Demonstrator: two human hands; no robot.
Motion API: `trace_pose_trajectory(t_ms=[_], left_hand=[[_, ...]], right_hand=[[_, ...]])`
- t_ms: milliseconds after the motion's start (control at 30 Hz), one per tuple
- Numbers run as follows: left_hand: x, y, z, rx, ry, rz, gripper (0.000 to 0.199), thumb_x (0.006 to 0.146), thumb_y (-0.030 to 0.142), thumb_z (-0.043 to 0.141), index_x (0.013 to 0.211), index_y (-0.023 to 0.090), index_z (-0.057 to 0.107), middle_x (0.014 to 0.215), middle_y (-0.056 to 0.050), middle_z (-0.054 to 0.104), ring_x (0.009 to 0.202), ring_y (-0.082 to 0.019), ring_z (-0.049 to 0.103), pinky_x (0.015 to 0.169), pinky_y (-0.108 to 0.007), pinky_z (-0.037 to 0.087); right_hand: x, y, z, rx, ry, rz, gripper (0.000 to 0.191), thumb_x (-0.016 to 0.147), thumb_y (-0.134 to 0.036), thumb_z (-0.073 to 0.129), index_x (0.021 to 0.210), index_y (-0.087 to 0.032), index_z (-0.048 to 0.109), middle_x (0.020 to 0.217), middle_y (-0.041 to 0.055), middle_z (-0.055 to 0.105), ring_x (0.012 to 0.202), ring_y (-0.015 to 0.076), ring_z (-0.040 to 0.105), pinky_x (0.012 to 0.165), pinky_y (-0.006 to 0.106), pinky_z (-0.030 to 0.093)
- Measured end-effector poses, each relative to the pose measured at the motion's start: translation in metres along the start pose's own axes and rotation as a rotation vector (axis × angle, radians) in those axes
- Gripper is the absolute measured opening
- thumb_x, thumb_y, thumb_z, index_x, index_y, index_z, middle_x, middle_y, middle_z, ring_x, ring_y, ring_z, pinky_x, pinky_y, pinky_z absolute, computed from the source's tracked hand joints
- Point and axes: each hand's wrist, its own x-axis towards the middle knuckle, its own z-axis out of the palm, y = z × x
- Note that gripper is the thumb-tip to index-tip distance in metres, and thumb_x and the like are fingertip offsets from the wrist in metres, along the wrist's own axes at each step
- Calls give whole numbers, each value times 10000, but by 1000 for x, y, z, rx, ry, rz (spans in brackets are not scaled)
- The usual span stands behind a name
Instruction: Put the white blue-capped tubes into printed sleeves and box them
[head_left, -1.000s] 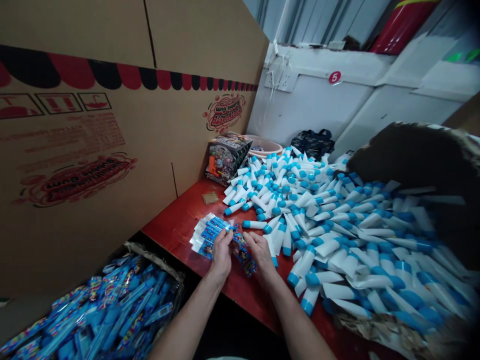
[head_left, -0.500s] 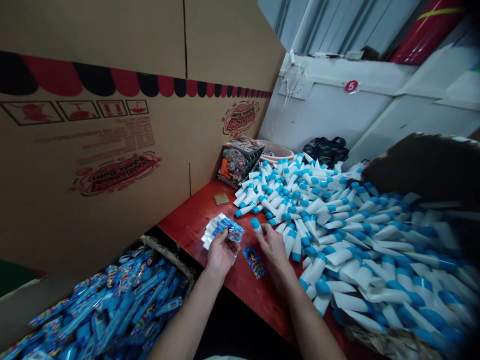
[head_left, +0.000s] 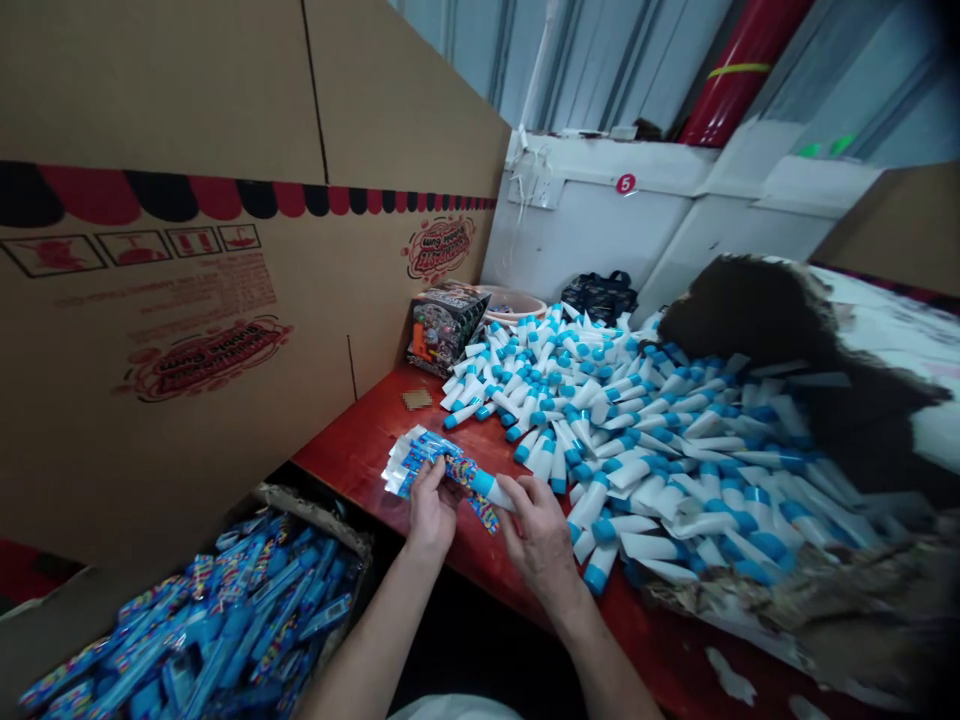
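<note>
My left hand grips a bundle of blue printed plastic packets over the red table. My right hand holds a white tube with a blue cap, its capped end pressed toward the colourful printed strip at the bundle's end. A loose end of printed packet hangs below the tube. Both hands are close together, and the right hand lies beside a large heap of similar blue-capped tubes.
The red table runs along a large printed cardboard box wall. An open carton of blue packaged items sits below its edge at lower left. A bubble gum display box, pink basin and dark bag stand behind the heap.
My right hand has taken a blue-capped tube from the heap and brought it to the packets. The loose packet on the table is now against the hands. The view has shifted slightly.
</note>
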Motion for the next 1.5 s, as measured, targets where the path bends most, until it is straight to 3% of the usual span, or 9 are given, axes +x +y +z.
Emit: trace_pose_trajectory(t_ms=[267,667,1500], left_hand=[[-14,-1,7,40,-46,2,232,682,259,744,833,169,592,668,21,645,532,-138,598,455,-264,494],[-20,1,14,78,-37,34,255,655,276,755,814,163,590,645,21,638,490,-134,586,436,-260,487],[-19,-5,6,56,15,-12,150,728,222,686,838,177,595,663,15,652,520,-144,601,476,-272,498]], right_hand=[[-14,-3,-8,-191,107,-17,340,873,-166,481,1205,-193,550,1028,89,547,922,221,509,771,337,422],[-21,-6,-16,-254,117,20,349,867,-160,474,1205,-206,550,1004,79,570,906,206,519,768,312,399],[-25,-6,-12,-68,24,129,366,848,-190,506,1212,-215,532,1041,86,558,943,221,555,819,343,463]])
